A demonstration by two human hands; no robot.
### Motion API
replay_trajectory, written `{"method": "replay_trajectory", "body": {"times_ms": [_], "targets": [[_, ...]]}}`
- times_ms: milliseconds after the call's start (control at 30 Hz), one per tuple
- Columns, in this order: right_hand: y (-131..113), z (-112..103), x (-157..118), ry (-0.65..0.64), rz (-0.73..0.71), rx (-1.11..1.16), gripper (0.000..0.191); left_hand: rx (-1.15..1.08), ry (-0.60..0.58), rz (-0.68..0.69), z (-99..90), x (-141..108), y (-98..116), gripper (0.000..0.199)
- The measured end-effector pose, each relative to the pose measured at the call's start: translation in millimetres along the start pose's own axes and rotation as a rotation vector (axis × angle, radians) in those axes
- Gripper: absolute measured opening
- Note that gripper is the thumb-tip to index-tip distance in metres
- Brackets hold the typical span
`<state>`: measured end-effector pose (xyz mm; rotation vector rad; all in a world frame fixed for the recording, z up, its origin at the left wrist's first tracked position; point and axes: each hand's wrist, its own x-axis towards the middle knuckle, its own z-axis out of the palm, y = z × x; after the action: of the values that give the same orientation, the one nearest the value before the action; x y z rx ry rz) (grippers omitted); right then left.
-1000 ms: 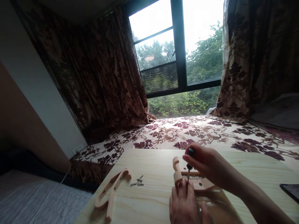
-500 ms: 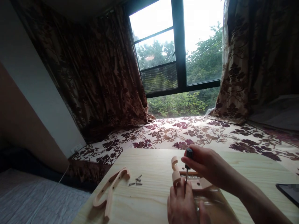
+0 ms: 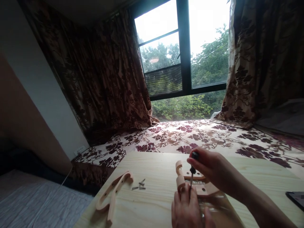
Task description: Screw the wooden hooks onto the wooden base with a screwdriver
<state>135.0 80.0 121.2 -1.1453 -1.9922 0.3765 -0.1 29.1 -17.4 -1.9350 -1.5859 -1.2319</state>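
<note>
My right hand (image 3: 211, 163) is closed round the dark handle of a screwdriver (image 3: 194, 156), which stands nearly upright. Its thin shaft runs down to the fingertips of my left hand (image 3: 185, 207); the tip is hidden there. Those left fingers press on a curved pale wooden hook (image 3: 206, 189) that has dark screw holes. Just behind it lies a second wooden hook (image 3: 179, 169), partly covered by my right hand. Clear plastic wrapping (image 3: 218, 205) shows beside and under the nearer hook.
Two more bent wooden pieces (image 3: 116, 193) lie on the left of the pale wooden board (image 3: 152, 167), with several screws (image 3: 142, 184) beside them. A dark flat device (image 3: 294, 200) sits at the right edge. Behind the board is a floral-covered ledge (image 3: 171, 136) below the window.
The screwdriver leans slightly more, its handle shifted a little to the right. My left hand stays at its tip. The whole view has shifted slightly.
</note>
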Motion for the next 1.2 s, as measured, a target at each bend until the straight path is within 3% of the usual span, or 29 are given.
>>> {"method": "replay_trajectory", "body": {"times_ms": [267, 400, 600, 733, 867, 933, 1000, 1067, 1200], "targets": [[-13, -19, -9, -0.142, -0.058, 0.183, 0.013, 0.005, -0.103, -0.002, -11.7, -1, 3, 0.044], [-8, -13, -4, -0.088, -0.053, 0.145, 0.023, -0.01, -0.196, 0.045, -18.7, 1, 2, 0.048], [2, -6, 0, -0.019, 0.006, 0.076, 0.023, -0.069, -0.302, -0.096, -34.5, 14, 18, 0.046], [-4, -20, -4, 0.061, 0.005, 0.071, 0.027, -0.064, -0.464, 0.022, -51.4, 18, 20, 0.054], [-6, -30, -7, 0.095, 0.009, 0.047, 0.031, -0.167, -0.353, 0.077, -75.9, 17, 9, 0.058], [-5, -30, -8, 0.062, 0.002, 0.051, 0.029, -0.28, -0.287, 0.051, -84.0, 25, 0, 0.054], [-4, -27, -8, 0.016, 0.001, 0.059, 0.027, -0.406, -0.282, -0.139, -84.6, 41, -11, 0.048], [-5, -23, -7, -0.022, 0.008, 0.036, 0.026, -0.637, -0.377, -0.343, -77.7, 60, -21, 0.047], [-6, -16, -4, -0.019, 0.024, -0.072, 0.025, -0.869, -0.597, -0.374, -56.8, 85, -37, 0.035]]}}
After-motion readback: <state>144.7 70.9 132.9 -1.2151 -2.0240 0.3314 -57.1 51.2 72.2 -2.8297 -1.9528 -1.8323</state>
